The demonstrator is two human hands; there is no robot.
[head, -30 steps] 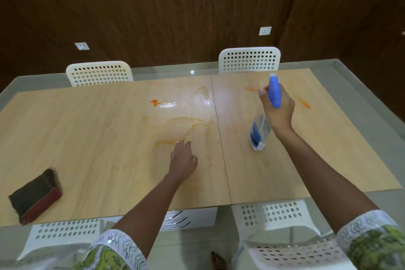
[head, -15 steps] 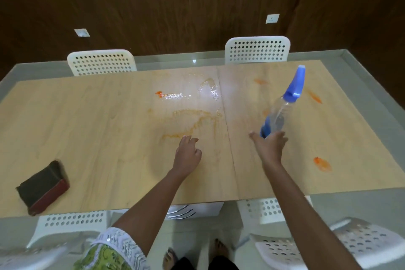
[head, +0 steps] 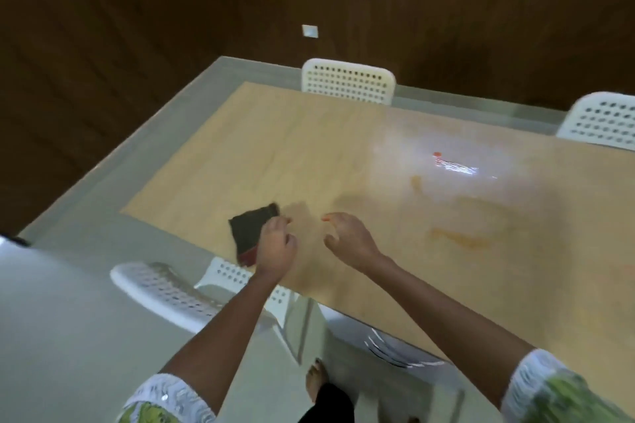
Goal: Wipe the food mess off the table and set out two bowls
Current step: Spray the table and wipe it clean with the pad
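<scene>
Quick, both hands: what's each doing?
Left hand: over the sponge, grip cannot be told.
Right hand: open, fingers loosely curled, holding nothing.

The left hand point(head: 276, 245) hides part of the blurred sponge point(head: 252, 228).

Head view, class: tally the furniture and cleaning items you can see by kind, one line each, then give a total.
White perforated chairs: 4 (far side, far right, near left, tucked under the near edge)
Wooden table: 1
Dark sponge with red underside: 1
Total: 6
</scene>
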